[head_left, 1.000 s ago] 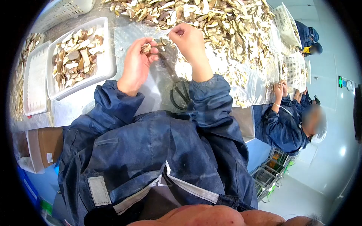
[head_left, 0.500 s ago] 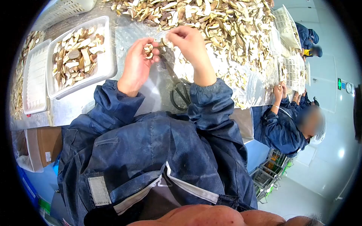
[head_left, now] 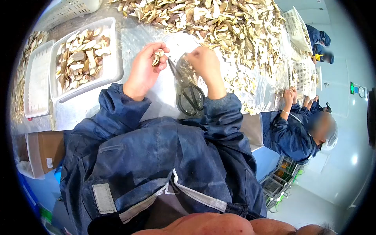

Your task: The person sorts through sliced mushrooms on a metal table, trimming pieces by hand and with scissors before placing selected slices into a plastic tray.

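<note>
Cupping a few mushroom slices [head_left: 156, 58], my left hand [head_left: 141, 72] grasps them above the counter [head_left: 158, 94], toward its near edge. Through my feed, the right hand [head_left: 206, 64] shows curled fingers; I cannot tell whether they pinch anything. Black-handled scissors [head_left: 191, 98] lie between my wrists, rings toward the near edge. Left sits a filled white tub [head_left: 118, 58]; a mushroom heap [head_left: 239, 35] spreads toward the far edge.

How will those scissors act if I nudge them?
The scissors would probably slide or swivel rather than roll, since they appear to lie flat on the table. They are likely stiff: the blades look slim and straight. Lying close to the right sleeve, they might catch on it.
</note>
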The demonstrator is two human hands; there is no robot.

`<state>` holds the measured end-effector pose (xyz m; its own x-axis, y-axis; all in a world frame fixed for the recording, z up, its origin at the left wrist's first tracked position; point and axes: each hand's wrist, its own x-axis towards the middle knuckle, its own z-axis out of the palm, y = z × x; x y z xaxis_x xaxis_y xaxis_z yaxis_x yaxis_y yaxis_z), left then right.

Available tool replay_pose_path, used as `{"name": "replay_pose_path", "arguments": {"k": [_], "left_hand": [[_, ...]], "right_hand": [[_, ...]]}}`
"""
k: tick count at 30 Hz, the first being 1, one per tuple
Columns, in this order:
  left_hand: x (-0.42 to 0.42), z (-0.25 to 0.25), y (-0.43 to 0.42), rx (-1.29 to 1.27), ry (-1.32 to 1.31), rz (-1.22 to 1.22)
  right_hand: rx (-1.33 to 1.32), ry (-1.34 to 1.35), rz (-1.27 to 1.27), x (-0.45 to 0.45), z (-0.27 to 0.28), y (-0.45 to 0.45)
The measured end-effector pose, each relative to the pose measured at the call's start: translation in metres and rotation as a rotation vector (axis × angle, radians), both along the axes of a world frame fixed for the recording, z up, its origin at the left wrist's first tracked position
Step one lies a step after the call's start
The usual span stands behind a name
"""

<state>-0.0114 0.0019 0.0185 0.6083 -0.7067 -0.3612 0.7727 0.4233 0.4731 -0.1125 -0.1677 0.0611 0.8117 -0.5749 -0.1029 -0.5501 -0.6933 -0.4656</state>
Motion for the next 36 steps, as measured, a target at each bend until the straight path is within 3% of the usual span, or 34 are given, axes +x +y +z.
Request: {"name": "replay_pose_path", "arguments": {"k": [3, 7, 10, 13, 17, 20, 24, 27, 30, 34, 36], "left_hand": [[-0.008, 0.004, -0.002, 0.006, -0.047, -0.113], [-0.014, 0.016, -0.002, 0.005, 0.048, -0.273], [-0.010, 0.012, -0.003, -0.048, 0.043, -0.270], [-0.003, -0.008, -0.003, -0.156, -0.004, -0.300], [-0.003, -0.006, -0.002, -0.101, -0.038, -0.265], [-0.006, 0.000, -0.001, -0.051, -0.038, -0.253], [-0.016, 0.003, -0.003, -0.037, 0.068, -0.311], [-0.021, 0.008, -0.003, -0.002, 0.097, -0.365], [-0.019, 0.006, -0.004, -0.029, 0.061, -0.399], [-0.017, 0.000, -0.004, -0.062, -0.006, -0.371], [-0.017, 0.000, -0.004, -0.041, -0.009, -0.346]], "right_hand": [[0.148, -0.215, -0.112, -0.013, 0.016, -0.006], [0.473, -0.264, 0.127, -0.004, 0.043, 0.012], [-0.150, -0.329, 0.087, 0.026, 0.006, -0.012], [-0.452, -0.296, -0.019, 0.052, -0.024, -0.028], [-0.565, -0.182, -0.084, 0.061, -0.042, -0.031], [-0.274, -0.189, -0.020, 0.033, -0.015, -0.018], [0.675, -0.354, 0.069, -0.007, 0.024, 0.017], [0.700, -0.315, 0.087, -0.018, 0.033, 0.035], [0.031, -0.462, 0.119, -0.018, 0.002, 0.015], [-0.381, -0.374, 0.285, -0.032, -0.014, 0.012], [-0.439, -0.275, 0.241, -0.051, -0.020, 0.006]]}}
